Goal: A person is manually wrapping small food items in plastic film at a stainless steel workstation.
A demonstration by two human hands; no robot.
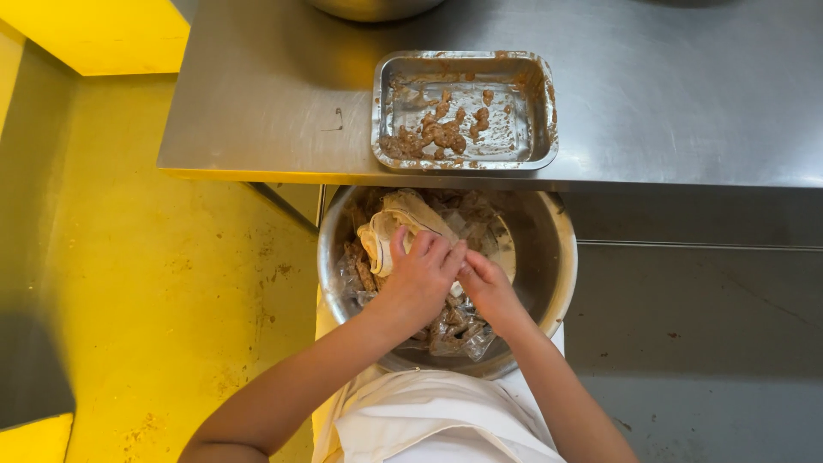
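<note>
Head view looks straight down on us as we work both hands inside a large round steel bowl that sits low, below the edge of a steel table. Our left hand is curled over a crumpled clear plastic bag smeared with brown paste, its fingers closed on the film near a pale, bunched-up fold of the same wrapping. Our right hand presses in just beside it, fingertips pinching the plastic where the two hands meet. The bag lies directly under and between both hands, spreading toward the near wall of the bowl, with brown lumps showing through it on the left side. As we judge it, doing this well means keeping the pinch tight and low, drawing the film between the fingers so the paste slides off into the bowl and not onto our wrists, and keeping the whole bundle over the bowl's middle. On the table above, well apart from the hands, stands a rectangular foil tray with a few brown lumps and smears left in it. Yellow floor lies to the left, and a white apron covers our lap.
</note>
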